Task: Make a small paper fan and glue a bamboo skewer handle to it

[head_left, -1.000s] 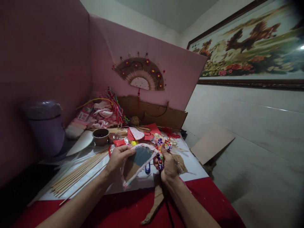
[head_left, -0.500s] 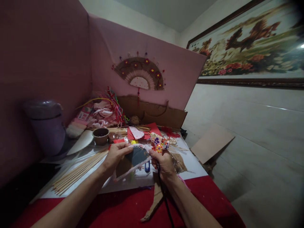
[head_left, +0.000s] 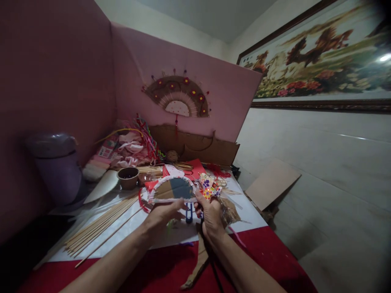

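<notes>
A half-round cardboard piece [head_left: 165, 189], brown on one side and dark grey on the other, has a white-pink fabric strip round its edge. My right hand [head_left: 210, 211] pinches its right end between thumb and fingers. A black cord [head_left: 214, 260] runs down from beneath that hand; what it joins is hidden. My left hand [head_left: 165, 213] is just below the straight lower edge, fingers stretched to the right; whether they touch the edge is unclear. A blue clip-like item [head_left: 189, 213] lies between the hands. Flower-patterned fabric [head_left: 209, 187] sits behind my right hand.
Thin wooden sticks [head_left: 100, 224] lie left on the white sheet [head_left: 250, 211]. Behind are a brown bowl [head_left: 128, 178], pink fabric [head_left: 131, 144] and red paper [head_left: 197, 167]. A torn cardboard strip [head_left: 200, 260] lies in front. A decorated fan [head_left: 179, 95] hangs on the pink panel [head_left: 226, 89].
My left hand has let go of the piece's upper left edge and moved down and right to below its lower edge. The piece has tilted level, its curved edge now upward.
</notes>
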`<state>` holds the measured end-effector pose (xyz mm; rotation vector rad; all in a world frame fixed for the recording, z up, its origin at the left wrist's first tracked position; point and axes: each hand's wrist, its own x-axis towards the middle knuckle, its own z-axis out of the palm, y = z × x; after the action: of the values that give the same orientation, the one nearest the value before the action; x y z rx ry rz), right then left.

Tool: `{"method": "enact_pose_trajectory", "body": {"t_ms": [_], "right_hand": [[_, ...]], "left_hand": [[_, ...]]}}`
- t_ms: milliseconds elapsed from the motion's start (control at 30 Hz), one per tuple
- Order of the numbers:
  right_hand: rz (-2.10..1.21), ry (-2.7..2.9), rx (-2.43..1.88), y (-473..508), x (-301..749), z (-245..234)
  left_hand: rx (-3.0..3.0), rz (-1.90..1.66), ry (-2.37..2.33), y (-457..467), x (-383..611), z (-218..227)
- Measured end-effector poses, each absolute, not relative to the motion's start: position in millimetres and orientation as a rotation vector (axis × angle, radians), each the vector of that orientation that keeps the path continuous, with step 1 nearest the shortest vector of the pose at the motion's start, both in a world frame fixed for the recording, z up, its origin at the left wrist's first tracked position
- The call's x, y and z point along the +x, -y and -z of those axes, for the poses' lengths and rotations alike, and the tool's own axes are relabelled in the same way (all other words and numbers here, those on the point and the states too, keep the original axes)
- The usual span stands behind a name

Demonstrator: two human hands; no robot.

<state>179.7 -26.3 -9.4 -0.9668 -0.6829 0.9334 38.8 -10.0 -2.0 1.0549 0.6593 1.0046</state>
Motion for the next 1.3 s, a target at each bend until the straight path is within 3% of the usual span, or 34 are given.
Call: {"method": "enact_pose_trajectory", "body": {"t_ms": [267,1300], "right_hand": [[-1.017,0.772,-0.901,35,177,3],[-0.932,1.041,-1.019,40,170,8]], "left_hand": [[0.642,-1.11,-0.672,3,35,-7],[0.679,-1.15,-0.663,4,36,-4]]}}
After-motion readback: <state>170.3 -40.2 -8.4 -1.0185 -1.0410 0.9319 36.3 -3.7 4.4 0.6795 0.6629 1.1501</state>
